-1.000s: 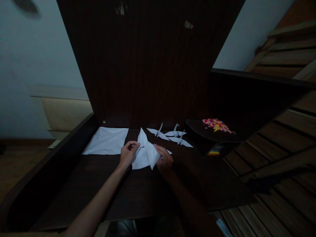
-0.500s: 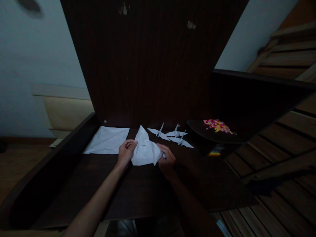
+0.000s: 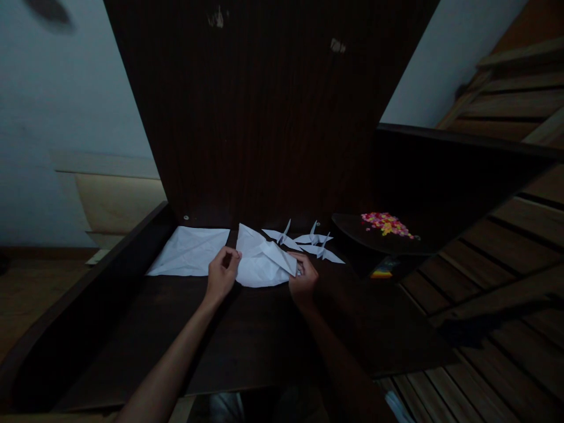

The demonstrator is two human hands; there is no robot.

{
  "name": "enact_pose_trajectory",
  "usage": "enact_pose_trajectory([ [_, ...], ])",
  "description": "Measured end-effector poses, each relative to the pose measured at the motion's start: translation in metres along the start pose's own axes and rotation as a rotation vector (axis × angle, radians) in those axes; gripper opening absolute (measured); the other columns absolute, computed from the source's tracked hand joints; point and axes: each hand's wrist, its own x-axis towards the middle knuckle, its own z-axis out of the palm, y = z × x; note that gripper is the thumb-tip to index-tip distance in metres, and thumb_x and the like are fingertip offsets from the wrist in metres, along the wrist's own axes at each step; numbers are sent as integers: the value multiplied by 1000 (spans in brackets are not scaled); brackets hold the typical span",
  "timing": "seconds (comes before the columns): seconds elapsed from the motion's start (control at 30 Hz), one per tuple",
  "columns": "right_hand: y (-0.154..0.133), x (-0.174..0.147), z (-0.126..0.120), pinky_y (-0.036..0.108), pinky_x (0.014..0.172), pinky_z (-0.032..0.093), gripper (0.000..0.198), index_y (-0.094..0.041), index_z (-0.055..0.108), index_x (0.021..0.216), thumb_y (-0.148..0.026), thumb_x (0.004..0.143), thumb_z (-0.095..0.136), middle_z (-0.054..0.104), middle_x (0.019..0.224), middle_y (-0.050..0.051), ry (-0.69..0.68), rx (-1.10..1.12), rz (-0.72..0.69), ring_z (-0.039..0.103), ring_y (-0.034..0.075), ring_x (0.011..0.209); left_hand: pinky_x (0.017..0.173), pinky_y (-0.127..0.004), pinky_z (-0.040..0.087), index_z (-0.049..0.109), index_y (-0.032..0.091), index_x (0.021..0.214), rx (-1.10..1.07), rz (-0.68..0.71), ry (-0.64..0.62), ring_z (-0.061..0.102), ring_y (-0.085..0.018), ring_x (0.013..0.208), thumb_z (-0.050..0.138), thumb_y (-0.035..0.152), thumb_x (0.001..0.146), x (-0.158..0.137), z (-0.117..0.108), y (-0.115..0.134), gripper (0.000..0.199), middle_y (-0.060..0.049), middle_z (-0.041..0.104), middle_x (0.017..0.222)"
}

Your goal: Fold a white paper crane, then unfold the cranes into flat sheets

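Observation:
A creased sheet of white paper (image 3: 259, 265), partly folded over on its right side, is held between my two hands above the dark desk. My left hand (image 3: 222, 271) pinches its left edge between thumb and fingers. At the right, my right hand (image 3: 304, 277) grips the folded flap, its fingers partly behind the paper. Just beyond lie three white paper cranes (image 3: 282, 236) with wings spread. To the left of my left hand, another white sheet (image 3: 191, 251) with crease lines lies flat.
A dark desk (image 3: 247, 341) has a raised side panel (image 3: 88, 299) at left and a tall back board (image 3: 264, 117). Small pink, red and yellow pieces (image 3: 388, 224) are heaped on a corner shelf (image 3: 352, 229) at right. Wooden slats (image 3: 497, 264) stand beyond.
My right hand has moved slightly right, and the paper's right side now folds over as a pointed flap. The paper's top peak has shifted left. My left hand keeps its pinch.

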Motion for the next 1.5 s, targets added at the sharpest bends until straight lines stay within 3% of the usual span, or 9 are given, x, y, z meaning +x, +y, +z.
enact_pose_trajectory([
  [0.17,-1,4,-1,32,74,59,26,-18,65,92,-5,73,52,70,90,8,48,-31,51,68,20,86,82,-33,47,70,21,91,81,11,-164,60,-20,88,57,34,83,-1,-2,2,20,-5,66,94],
  [0.3,-3,5,-2,30,71,59,28,-18,66,92,-4,74,49,70,90,8,28,-91,-5,68,19,86,79,-32,51,68,22,106,0,-82,-268,62,-20,90,68,35,74,-3,0,0,34,-6,63,108],
  [0.4,-3,5,-2,30,71,59,30,-18,66,91,-4,73,47,70,90,8,4,-114,-29,68,19,85,86,-36,51,60,24,122,-48,-64,-349,61,-23,106,72,31,70,-5,0,3,54,-9,56,126],
  [0.63,7,19,-7,27,60,54,17,-17,66,87,-14,74,55,70,82,6,-65,-97,147,67,20,75,114,-44,26,40,22,143,114,62,-417,33,-26,138,66,19,72,-3,-2,3,75,-11,37,149],
  [0.73,13,34,-11,26,56,50,11,-17,64,81,-26,78,57,68,72,3,-119,-104,242,62,17,63,115,-43,24,37,21,144,131,95,-438,31,-26,140,63,19,74,-3,-2,2,75,-10,34,152],
  [0.93,13,59,-16,25,57,44,16,-19,63,76,-34,75,57,65,68,1,-317,-287,400,60,17,61,113,-44,29,43,19,141,149,150,-388,39,-26,135,62,20,76,-6,0,1,67,-11,41,147],
  [1.13,5,63,-16,29,61,46,23,-21,55,85,-39,72,61,67,70,2,-257,-433,426,63,20,64,103,-43,43,67,18,115,134,77,-315,57,-25,116,59,24,80,-9,5,-4,36,-10,63,124],
  [1.37,-4,54,-8,31,66,52,45,-20,47,107,-33,68,66,71,81,3,-318,-262,405,68,20,72,102,-41,43,61,18,123,164,78,-271,57,-24,115,64,24,77,-12,8,-6,47,-11,60,127],
  [1.5,-4,51,-4,33,73,51,43,-19,48,109,-25,70,64,71,79,4,-345,-390,328,69,22,79,103,-41,42,56,19,128,212,103,-310,54,-25,118,69,22,72,-14,10,-5,58,-11,58,128],
])
